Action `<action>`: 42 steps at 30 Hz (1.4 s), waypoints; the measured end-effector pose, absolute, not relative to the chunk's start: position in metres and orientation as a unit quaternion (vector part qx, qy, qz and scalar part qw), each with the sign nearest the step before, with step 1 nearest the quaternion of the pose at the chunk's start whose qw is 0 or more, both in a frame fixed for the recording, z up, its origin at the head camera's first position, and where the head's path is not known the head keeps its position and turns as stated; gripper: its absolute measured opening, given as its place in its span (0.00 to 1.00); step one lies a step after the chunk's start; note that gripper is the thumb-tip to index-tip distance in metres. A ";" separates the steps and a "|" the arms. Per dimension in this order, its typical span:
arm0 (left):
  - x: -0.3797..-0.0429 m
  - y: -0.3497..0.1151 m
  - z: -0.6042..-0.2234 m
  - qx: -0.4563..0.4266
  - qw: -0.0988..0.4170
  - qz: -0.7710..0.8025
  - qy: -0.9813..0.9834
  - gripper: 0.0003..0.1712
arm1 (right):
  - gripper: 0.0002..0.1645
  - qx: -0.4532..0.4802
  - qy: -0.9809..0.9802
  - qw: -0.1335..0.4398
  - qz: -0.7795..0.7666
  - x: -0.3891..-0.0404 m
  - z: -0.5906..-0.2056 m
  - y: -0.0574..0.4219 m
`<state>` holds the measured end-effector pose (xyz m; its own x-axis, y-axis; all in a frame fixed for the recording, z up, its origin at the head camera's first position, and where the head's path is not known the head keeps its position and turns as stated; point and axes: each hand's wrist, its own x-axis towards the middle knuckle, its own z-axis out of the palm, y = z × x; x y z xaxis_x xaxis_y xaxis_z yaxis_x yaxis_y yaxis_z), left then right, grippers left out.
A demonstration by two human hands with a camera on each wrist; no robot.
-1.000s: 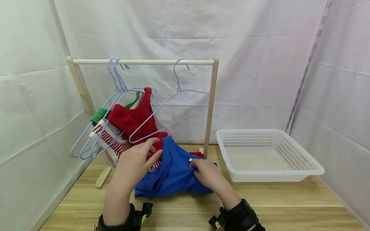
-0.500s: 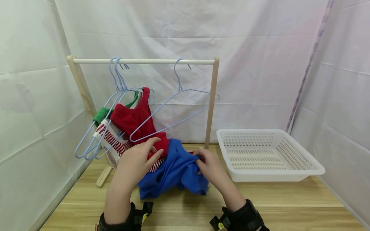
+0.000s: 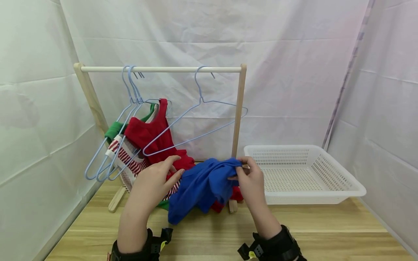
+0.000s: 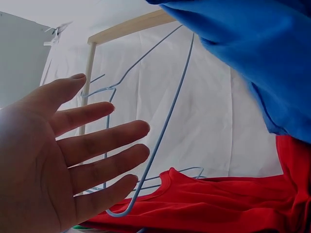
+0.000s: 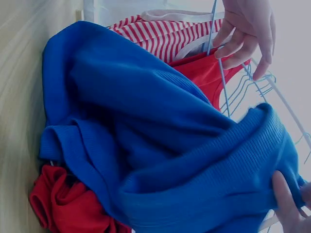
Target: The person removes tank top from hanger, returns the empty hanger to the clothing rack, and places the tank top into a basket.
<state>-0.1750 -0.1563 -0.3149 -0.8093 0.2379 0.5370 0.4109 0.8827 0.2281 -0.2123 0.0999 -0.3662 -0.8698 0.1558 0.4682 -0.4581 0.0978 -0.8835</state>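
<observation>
My right hand pinches a gathered edge of a small blue top, and its body hangs loose and crumpled above the table. Ribbed edging shows on the top in the right wrist view, where my right thumb lies on the cloth. My left hand holds nothing; its fingers are spread in the left wrist view, beside a bare blue wire hanger. That hanger hangs from the rack's rail, in front of a red sleeveless garment on another hanger.
Red-striped white and green garments hang at the rack's left. Crumpled red cloth lies under the blue top, by the right foot of the wooden rack. A white plastic basket stands at the right.
My right hand has moved right and upward, lifting the blue top's edge and drawing the top off the table. Red cloth beneath now shows. My left hand stays in place.
</observation>
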 end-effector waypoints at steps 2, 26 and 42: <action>-0.175 -0.157 -0.315 -0.173 0.253 -0.169 -0.937 0.22 | 0.09 0.108 -0.683 0.262 0.673 -0.211 -0.365 0.102; -0.175 -0.159 -0.314 -0.175 0.250 -0.175 -0.936 0.22 | 0.24 0.111 -0.809 0.231 0.530 -0.234 -0.394 0.092; -0.175 -0.159 -0.314 -0.175 0.245 -0.175 -0.937 0.24 | 0.41 0.257 -0.939 0.047 0.225 -0.238 -0.413 0.084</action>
<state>-0.1754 -0.1594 -0.3136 -0.8186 0.2429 0.5205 0.4141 0.8775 0.2417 -0.2377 0.0835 -0.4129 -0.8631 -0.4622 0.2033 -0.5041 0.7662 -0.3985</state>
